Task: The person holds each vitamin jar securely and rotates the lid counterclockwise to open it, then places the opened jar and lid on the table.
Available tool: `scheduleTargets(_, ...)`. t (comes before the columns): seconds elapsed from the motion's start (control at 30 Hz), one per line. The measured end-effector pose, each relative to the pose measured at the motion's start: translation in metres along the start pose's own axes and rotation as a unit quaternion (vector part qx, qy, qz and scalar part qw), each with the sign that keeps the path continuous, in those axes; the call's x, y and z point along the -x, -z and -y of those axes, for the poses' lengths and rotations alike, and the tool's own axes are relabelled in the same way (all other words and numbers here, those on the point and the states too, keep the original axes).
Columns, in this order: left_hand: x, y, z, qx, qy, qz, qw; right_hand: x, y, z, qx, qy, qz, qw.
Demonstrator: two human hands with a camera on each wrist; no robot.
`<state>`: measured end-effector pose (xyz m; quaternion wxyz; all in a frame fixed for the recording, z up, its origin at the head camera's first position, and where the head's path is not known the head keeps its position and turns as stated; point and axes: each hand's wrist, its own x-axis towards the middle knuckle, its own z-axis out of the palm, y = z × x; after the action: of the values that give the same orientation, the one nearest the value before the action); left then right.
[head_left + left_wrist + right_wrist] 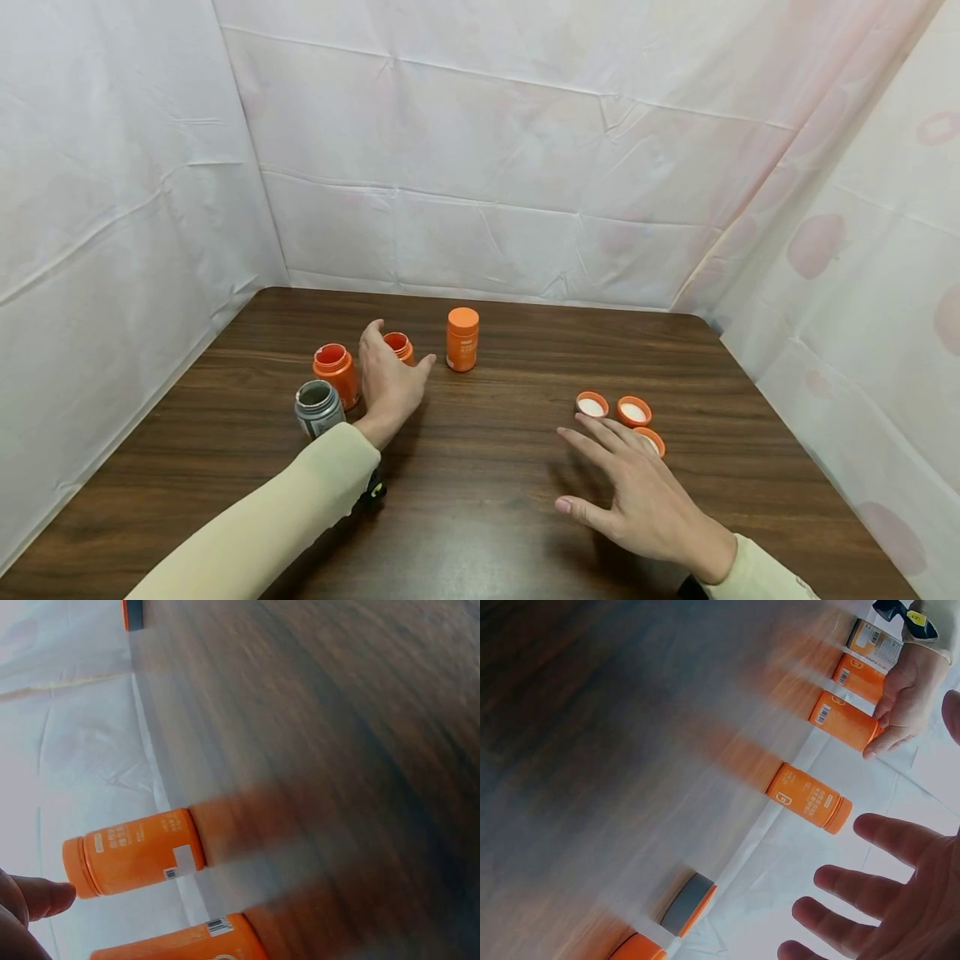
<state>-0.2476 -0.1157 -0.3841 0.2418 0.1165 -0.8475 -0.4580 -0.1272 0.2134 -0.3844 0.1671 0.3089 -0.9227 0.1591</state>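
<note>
In the head view, my left hand (392,379) is at an uncapped orange bottle (400,344), thumb and fingers spread near its mouth. The hand hides part of that bottle; whether it touches is unclear. To its left stand another uncapped orange bottle (337,372) and an uncapped grey bottle (318,408). A capped orange bottle (462,340) stands upright to the right of the hand. My right hand (645,492) hovers, fingers spread and holding nothing, beside three upturned caps: one (592,405), a second (634,411), and a third (652,441) partly covered by the hand.
The dark wooden table (495,500) carries everything. White sheeting (480,167) hangs behind it and on both sides. In the right wrist view, one cap (684,906) has a grey outside and an orange rim.
</note>
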Motion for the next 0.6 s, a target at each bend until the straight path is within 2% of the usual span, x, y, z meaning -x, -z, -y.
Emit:
scheduleTargets(0.1,0.002,0.001,-0.005,0.001,-0.046,-0.009,0.9989,0.000,0.000,0.000,0.000,-0.002,0.001,1.0000)
scheduleTargets(0.17,0.002,0.000,-0.009,0.002,-0.092,-0.018,0.9956,0.000,0.000,-0.001,0.001,-0.003,0.001,1.0000)
scheduleTargets(0.27,0.004,0.000,-0.015,-0.003,-0.163,-0.031,0.9861,0.000,0.000,-0.001,0.000,-0.002,-0.001,1.0000)
scheduleTargets(0.37,0.007,-0.003,-0.022,-0.004,-0.214,-0.035,0.9761,0.000,0.000,-0.001,0.000,-0.003,-0.004,1.0000)
scheduleTargets(0.47,0.011,-0.007,-0.027,0.002,-0.233,-0.018,0.9723,0.000,0.000,-0.002,0.002,-0.007,-0.006,1.0000)
scheduleTargets(0.6,0.016,-0.013,-0.031,0.013,-0.211,0.020,0.9771,0.000,-0.001,-0.002,0.003,-0.016,-0.006,0.9999)
